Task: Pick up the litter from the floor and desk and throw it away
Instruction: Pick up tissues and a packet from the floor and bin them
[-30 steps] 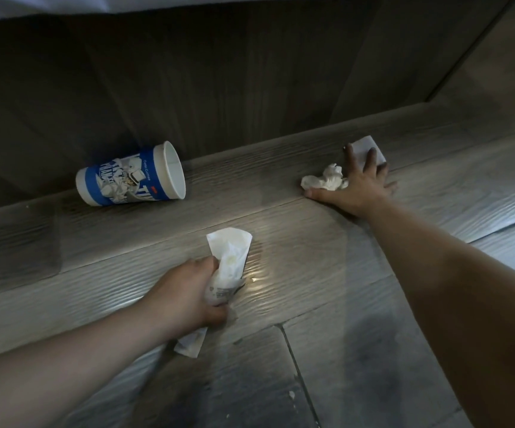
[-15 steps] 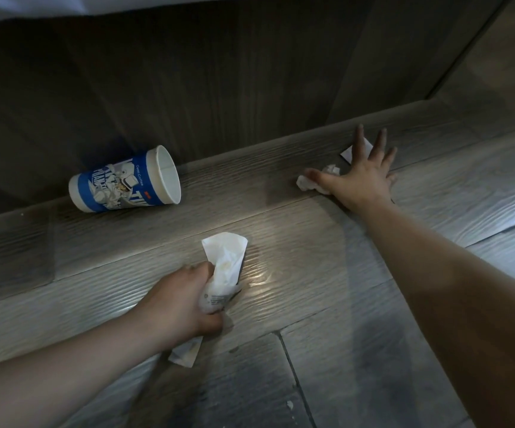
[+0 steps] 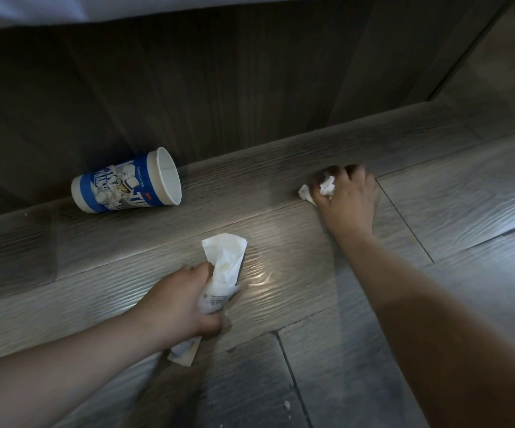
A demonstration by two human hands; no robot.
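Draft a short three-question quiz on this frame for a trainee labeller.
1. What does the left hand grip? A) a plastic bottle B) a white paper wrapper C) nothing
2. True or false: the blue-and-white cup stands upright on the floor.
3. Fill in: the right hand curls its fingers round a crumpled white ____.
Key: 1. B. 2. False; the cup lies on its side. 3. tissue.
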